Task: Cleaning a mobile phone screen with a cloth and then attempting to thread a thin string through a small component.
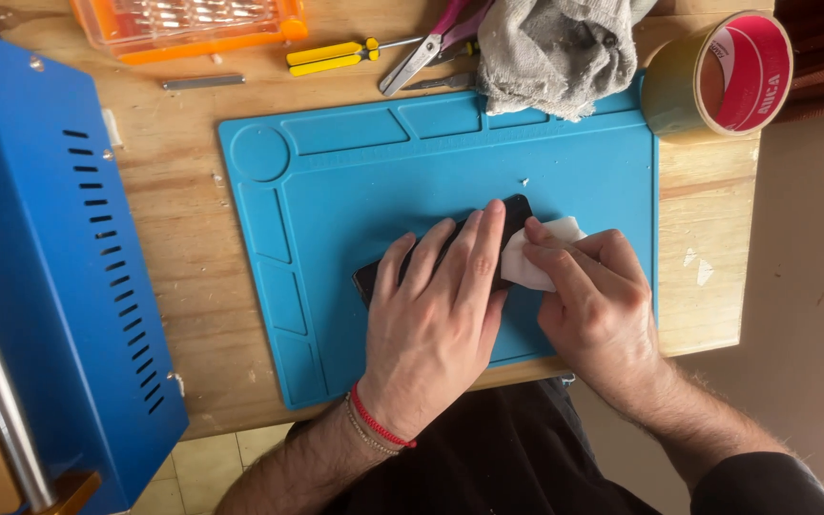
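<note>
A black phone [517,212] lies slanted on the blue work mat [355,181]. My left hand [436,310] lies flat over it, fingers spread along its length, pressing it down; only the phone's two ends show. My right hand [598,300] pinches a small white wipe [531,257] against the phone's right end, beside my left fingertips.
A blue metal machine [50,257] fills the left side. Along the back edge sit an orange bit case [193,24], a yellow screwdriver [331,55], pink-handled scissors [431,43], a grey rag [550,52] and a roll of tape [717,76]. The wooden table's [708,219] right edge is close.
</note>
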